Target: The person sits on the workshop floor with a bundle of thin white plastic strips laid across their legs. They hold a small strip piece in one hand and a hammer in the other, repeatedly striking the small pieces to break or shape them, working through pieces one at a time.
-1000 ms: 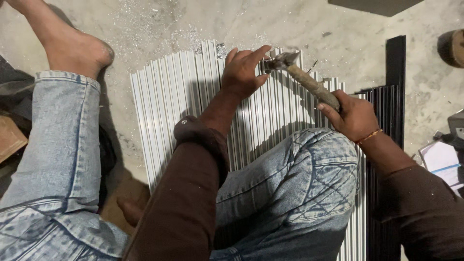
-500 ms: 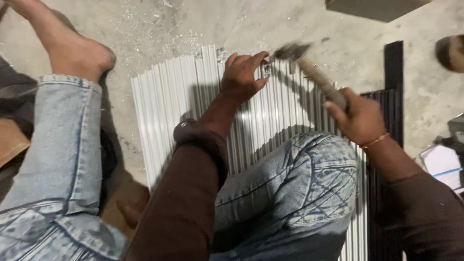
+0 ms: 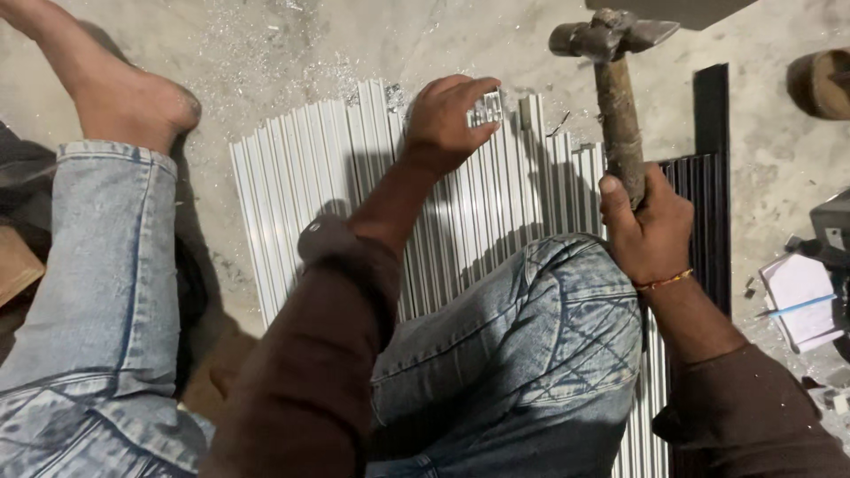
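right hand [image 3: 651, 232] clamps raised hammer [image 3: 611, 80]; left hand [image 3: 447, 124] pinches small metal piece [image 3: 486, 108] (above white profiles [image 3: 310, 168])

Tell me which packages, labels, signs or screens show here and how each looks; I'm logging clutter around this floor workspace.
Paper pad or booklet: on the floor at the right edge, past the right hand gripping the hammer; white, roughly rectangular, with a blue pen-like stick lying across it.
No screens, signs or clear labels show; the dark object above the pad is cut off and cannot be identified.
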Demonstrator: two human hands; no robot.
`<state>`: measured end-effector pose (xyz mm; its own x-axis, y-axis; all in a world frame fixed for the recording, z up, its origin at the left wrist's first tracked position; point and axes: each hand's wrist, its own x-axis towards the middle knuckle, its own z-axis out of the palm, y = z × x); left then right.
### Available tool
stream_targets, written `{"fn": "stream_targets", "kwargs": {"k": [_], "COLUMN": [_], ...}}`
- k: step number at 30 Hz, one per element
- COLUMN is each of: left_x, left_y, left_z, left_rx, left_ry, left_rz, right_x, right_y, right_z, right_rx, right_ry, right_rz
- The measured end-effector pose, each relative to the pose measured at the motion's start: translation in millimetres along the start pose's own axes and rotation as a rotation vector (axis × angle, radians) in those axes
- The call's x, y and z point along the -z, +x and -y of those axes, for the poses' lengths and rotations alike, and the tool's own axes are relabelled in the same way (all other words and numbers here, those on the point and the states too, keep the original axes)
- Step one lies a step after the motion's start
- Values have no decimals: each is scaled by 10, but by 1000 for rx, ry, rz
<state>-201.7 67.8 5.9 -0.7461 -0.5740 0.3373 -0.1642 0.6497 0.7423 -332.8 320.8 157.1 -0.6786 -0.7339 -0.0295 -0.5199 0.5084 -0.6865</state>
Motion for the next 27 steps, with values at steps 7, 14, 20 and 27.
{"fn": "stream_targets", "kwargs": {"k": [7, 14, 20, 27], "left_x": [-54, -99, -124, -144], "left_y": [20, -3, -30, -50], "left_z": [-16, -17, -1, 25], "left_rx": [73, 52, 58, 81], "left_ry": [105, 90, 82, 90], "left_rz": [121, 104, 89, 117], "right_x": [18, 7, 10, 54], "right_y": [-7, 12, 32, 197], "right_z": [20, -1, -88, -443], "right_rx": [23, 17, 34, 199], "right_ry": [-33, -12, -39, -375], "right_rz": [10, 17, 58, 145]}}
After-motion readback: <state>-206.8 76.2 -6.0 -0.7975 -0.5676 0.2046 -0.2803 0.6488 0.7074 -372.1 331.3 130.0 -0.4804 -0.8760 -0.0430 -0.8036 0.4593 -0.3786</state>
